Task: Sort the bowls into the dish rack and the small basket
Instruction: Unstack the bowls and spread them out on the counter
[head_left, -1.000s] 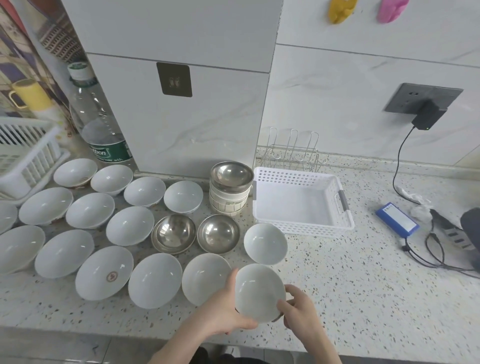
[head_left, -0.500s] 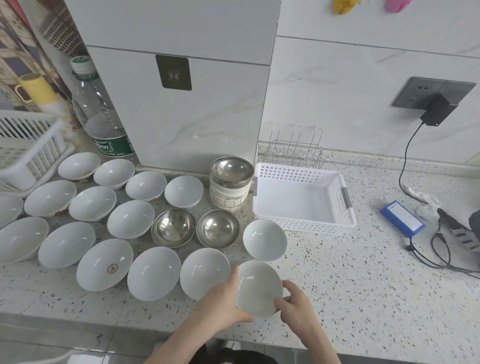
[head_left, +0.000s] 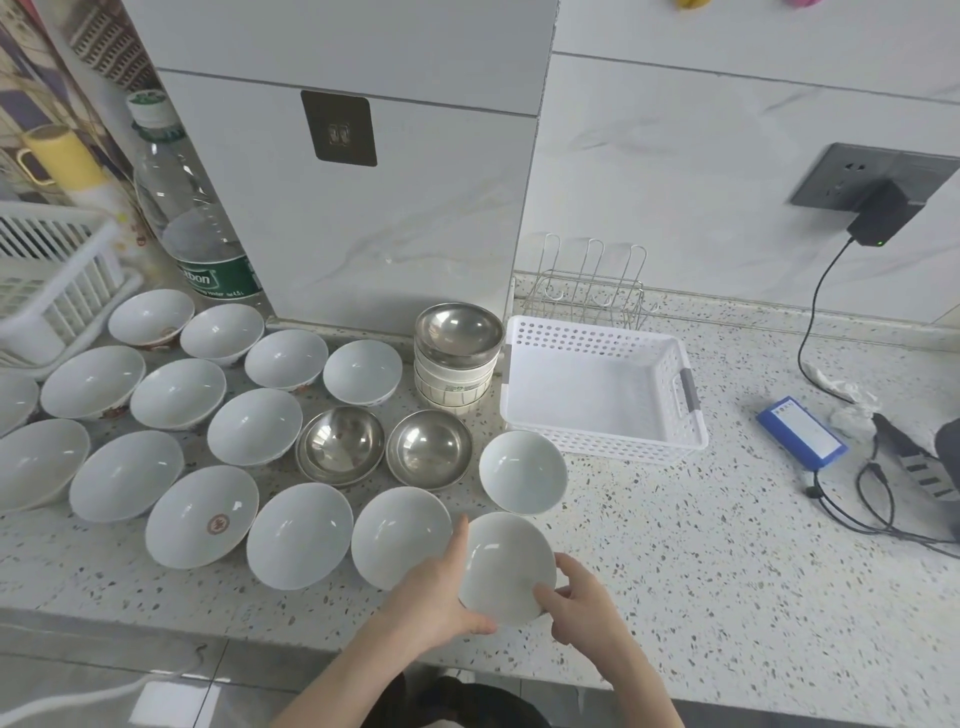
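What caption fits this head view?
Both hands hold a white bowl near the empty basket.

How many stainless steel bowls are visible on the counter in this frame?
3. Two steel bowls sit side by side mid-counter; a third tops the stack of ribbed white bowls beside the small basket. More may be nested unseen.
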